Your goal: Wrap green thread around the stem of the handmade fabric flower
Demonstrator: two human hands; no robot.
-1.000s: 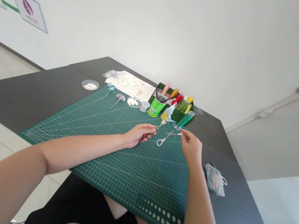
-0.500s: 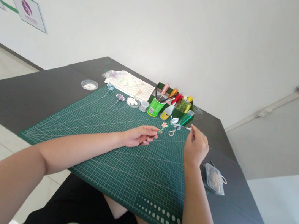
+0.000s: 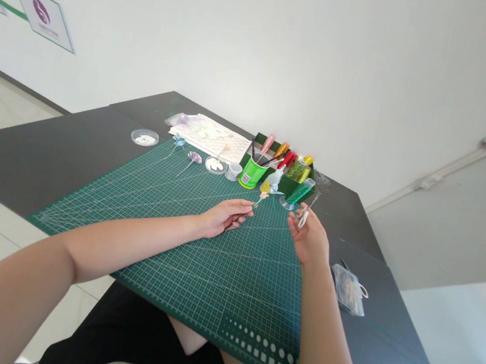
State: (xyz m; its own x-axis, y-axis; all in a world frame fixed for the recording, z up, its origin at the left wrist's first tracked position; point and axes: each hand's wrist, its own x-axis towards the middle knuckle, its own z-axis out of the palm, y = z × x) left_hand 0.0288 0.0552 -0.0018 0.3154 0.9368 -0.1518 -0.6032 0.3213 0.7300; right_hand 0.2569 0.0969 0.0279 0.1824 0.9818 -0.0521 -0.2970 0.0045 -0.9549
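My left hand (image 3: 224, 216) rests low over the green cutting mat (image 3: 194, 242) and pinches the stem of a small pink flower pick (image 3: 261, 198). The flower head points toward the green cup (image 3: 250, 174). My right hand (image 3: 309, 239) is raised a little above the mat's right side, fingers closed on small white-handled scissors (image 3: 305, 215), which stand nearly upright with the tips up. A gap of bare mat lies between the two hands.
A green tray (image 3: 292, 181) of glitter tubes and a glue bottle (image 3: 275, 178) stand at the mat's far edge. Two small dishes (image 3: 216, 166), a lidded dish (image 3: 144, 137), paper sheets (image 3: 211, 134) and two more flower picks (image 3: 194, 158) lie far left. A clear packet (image 3: 349, 290) lies right.
My right hand lifted the scissors off the mat and turned them from flat to nearly upright. The left hand kept the flower pick, shifting only slightly.
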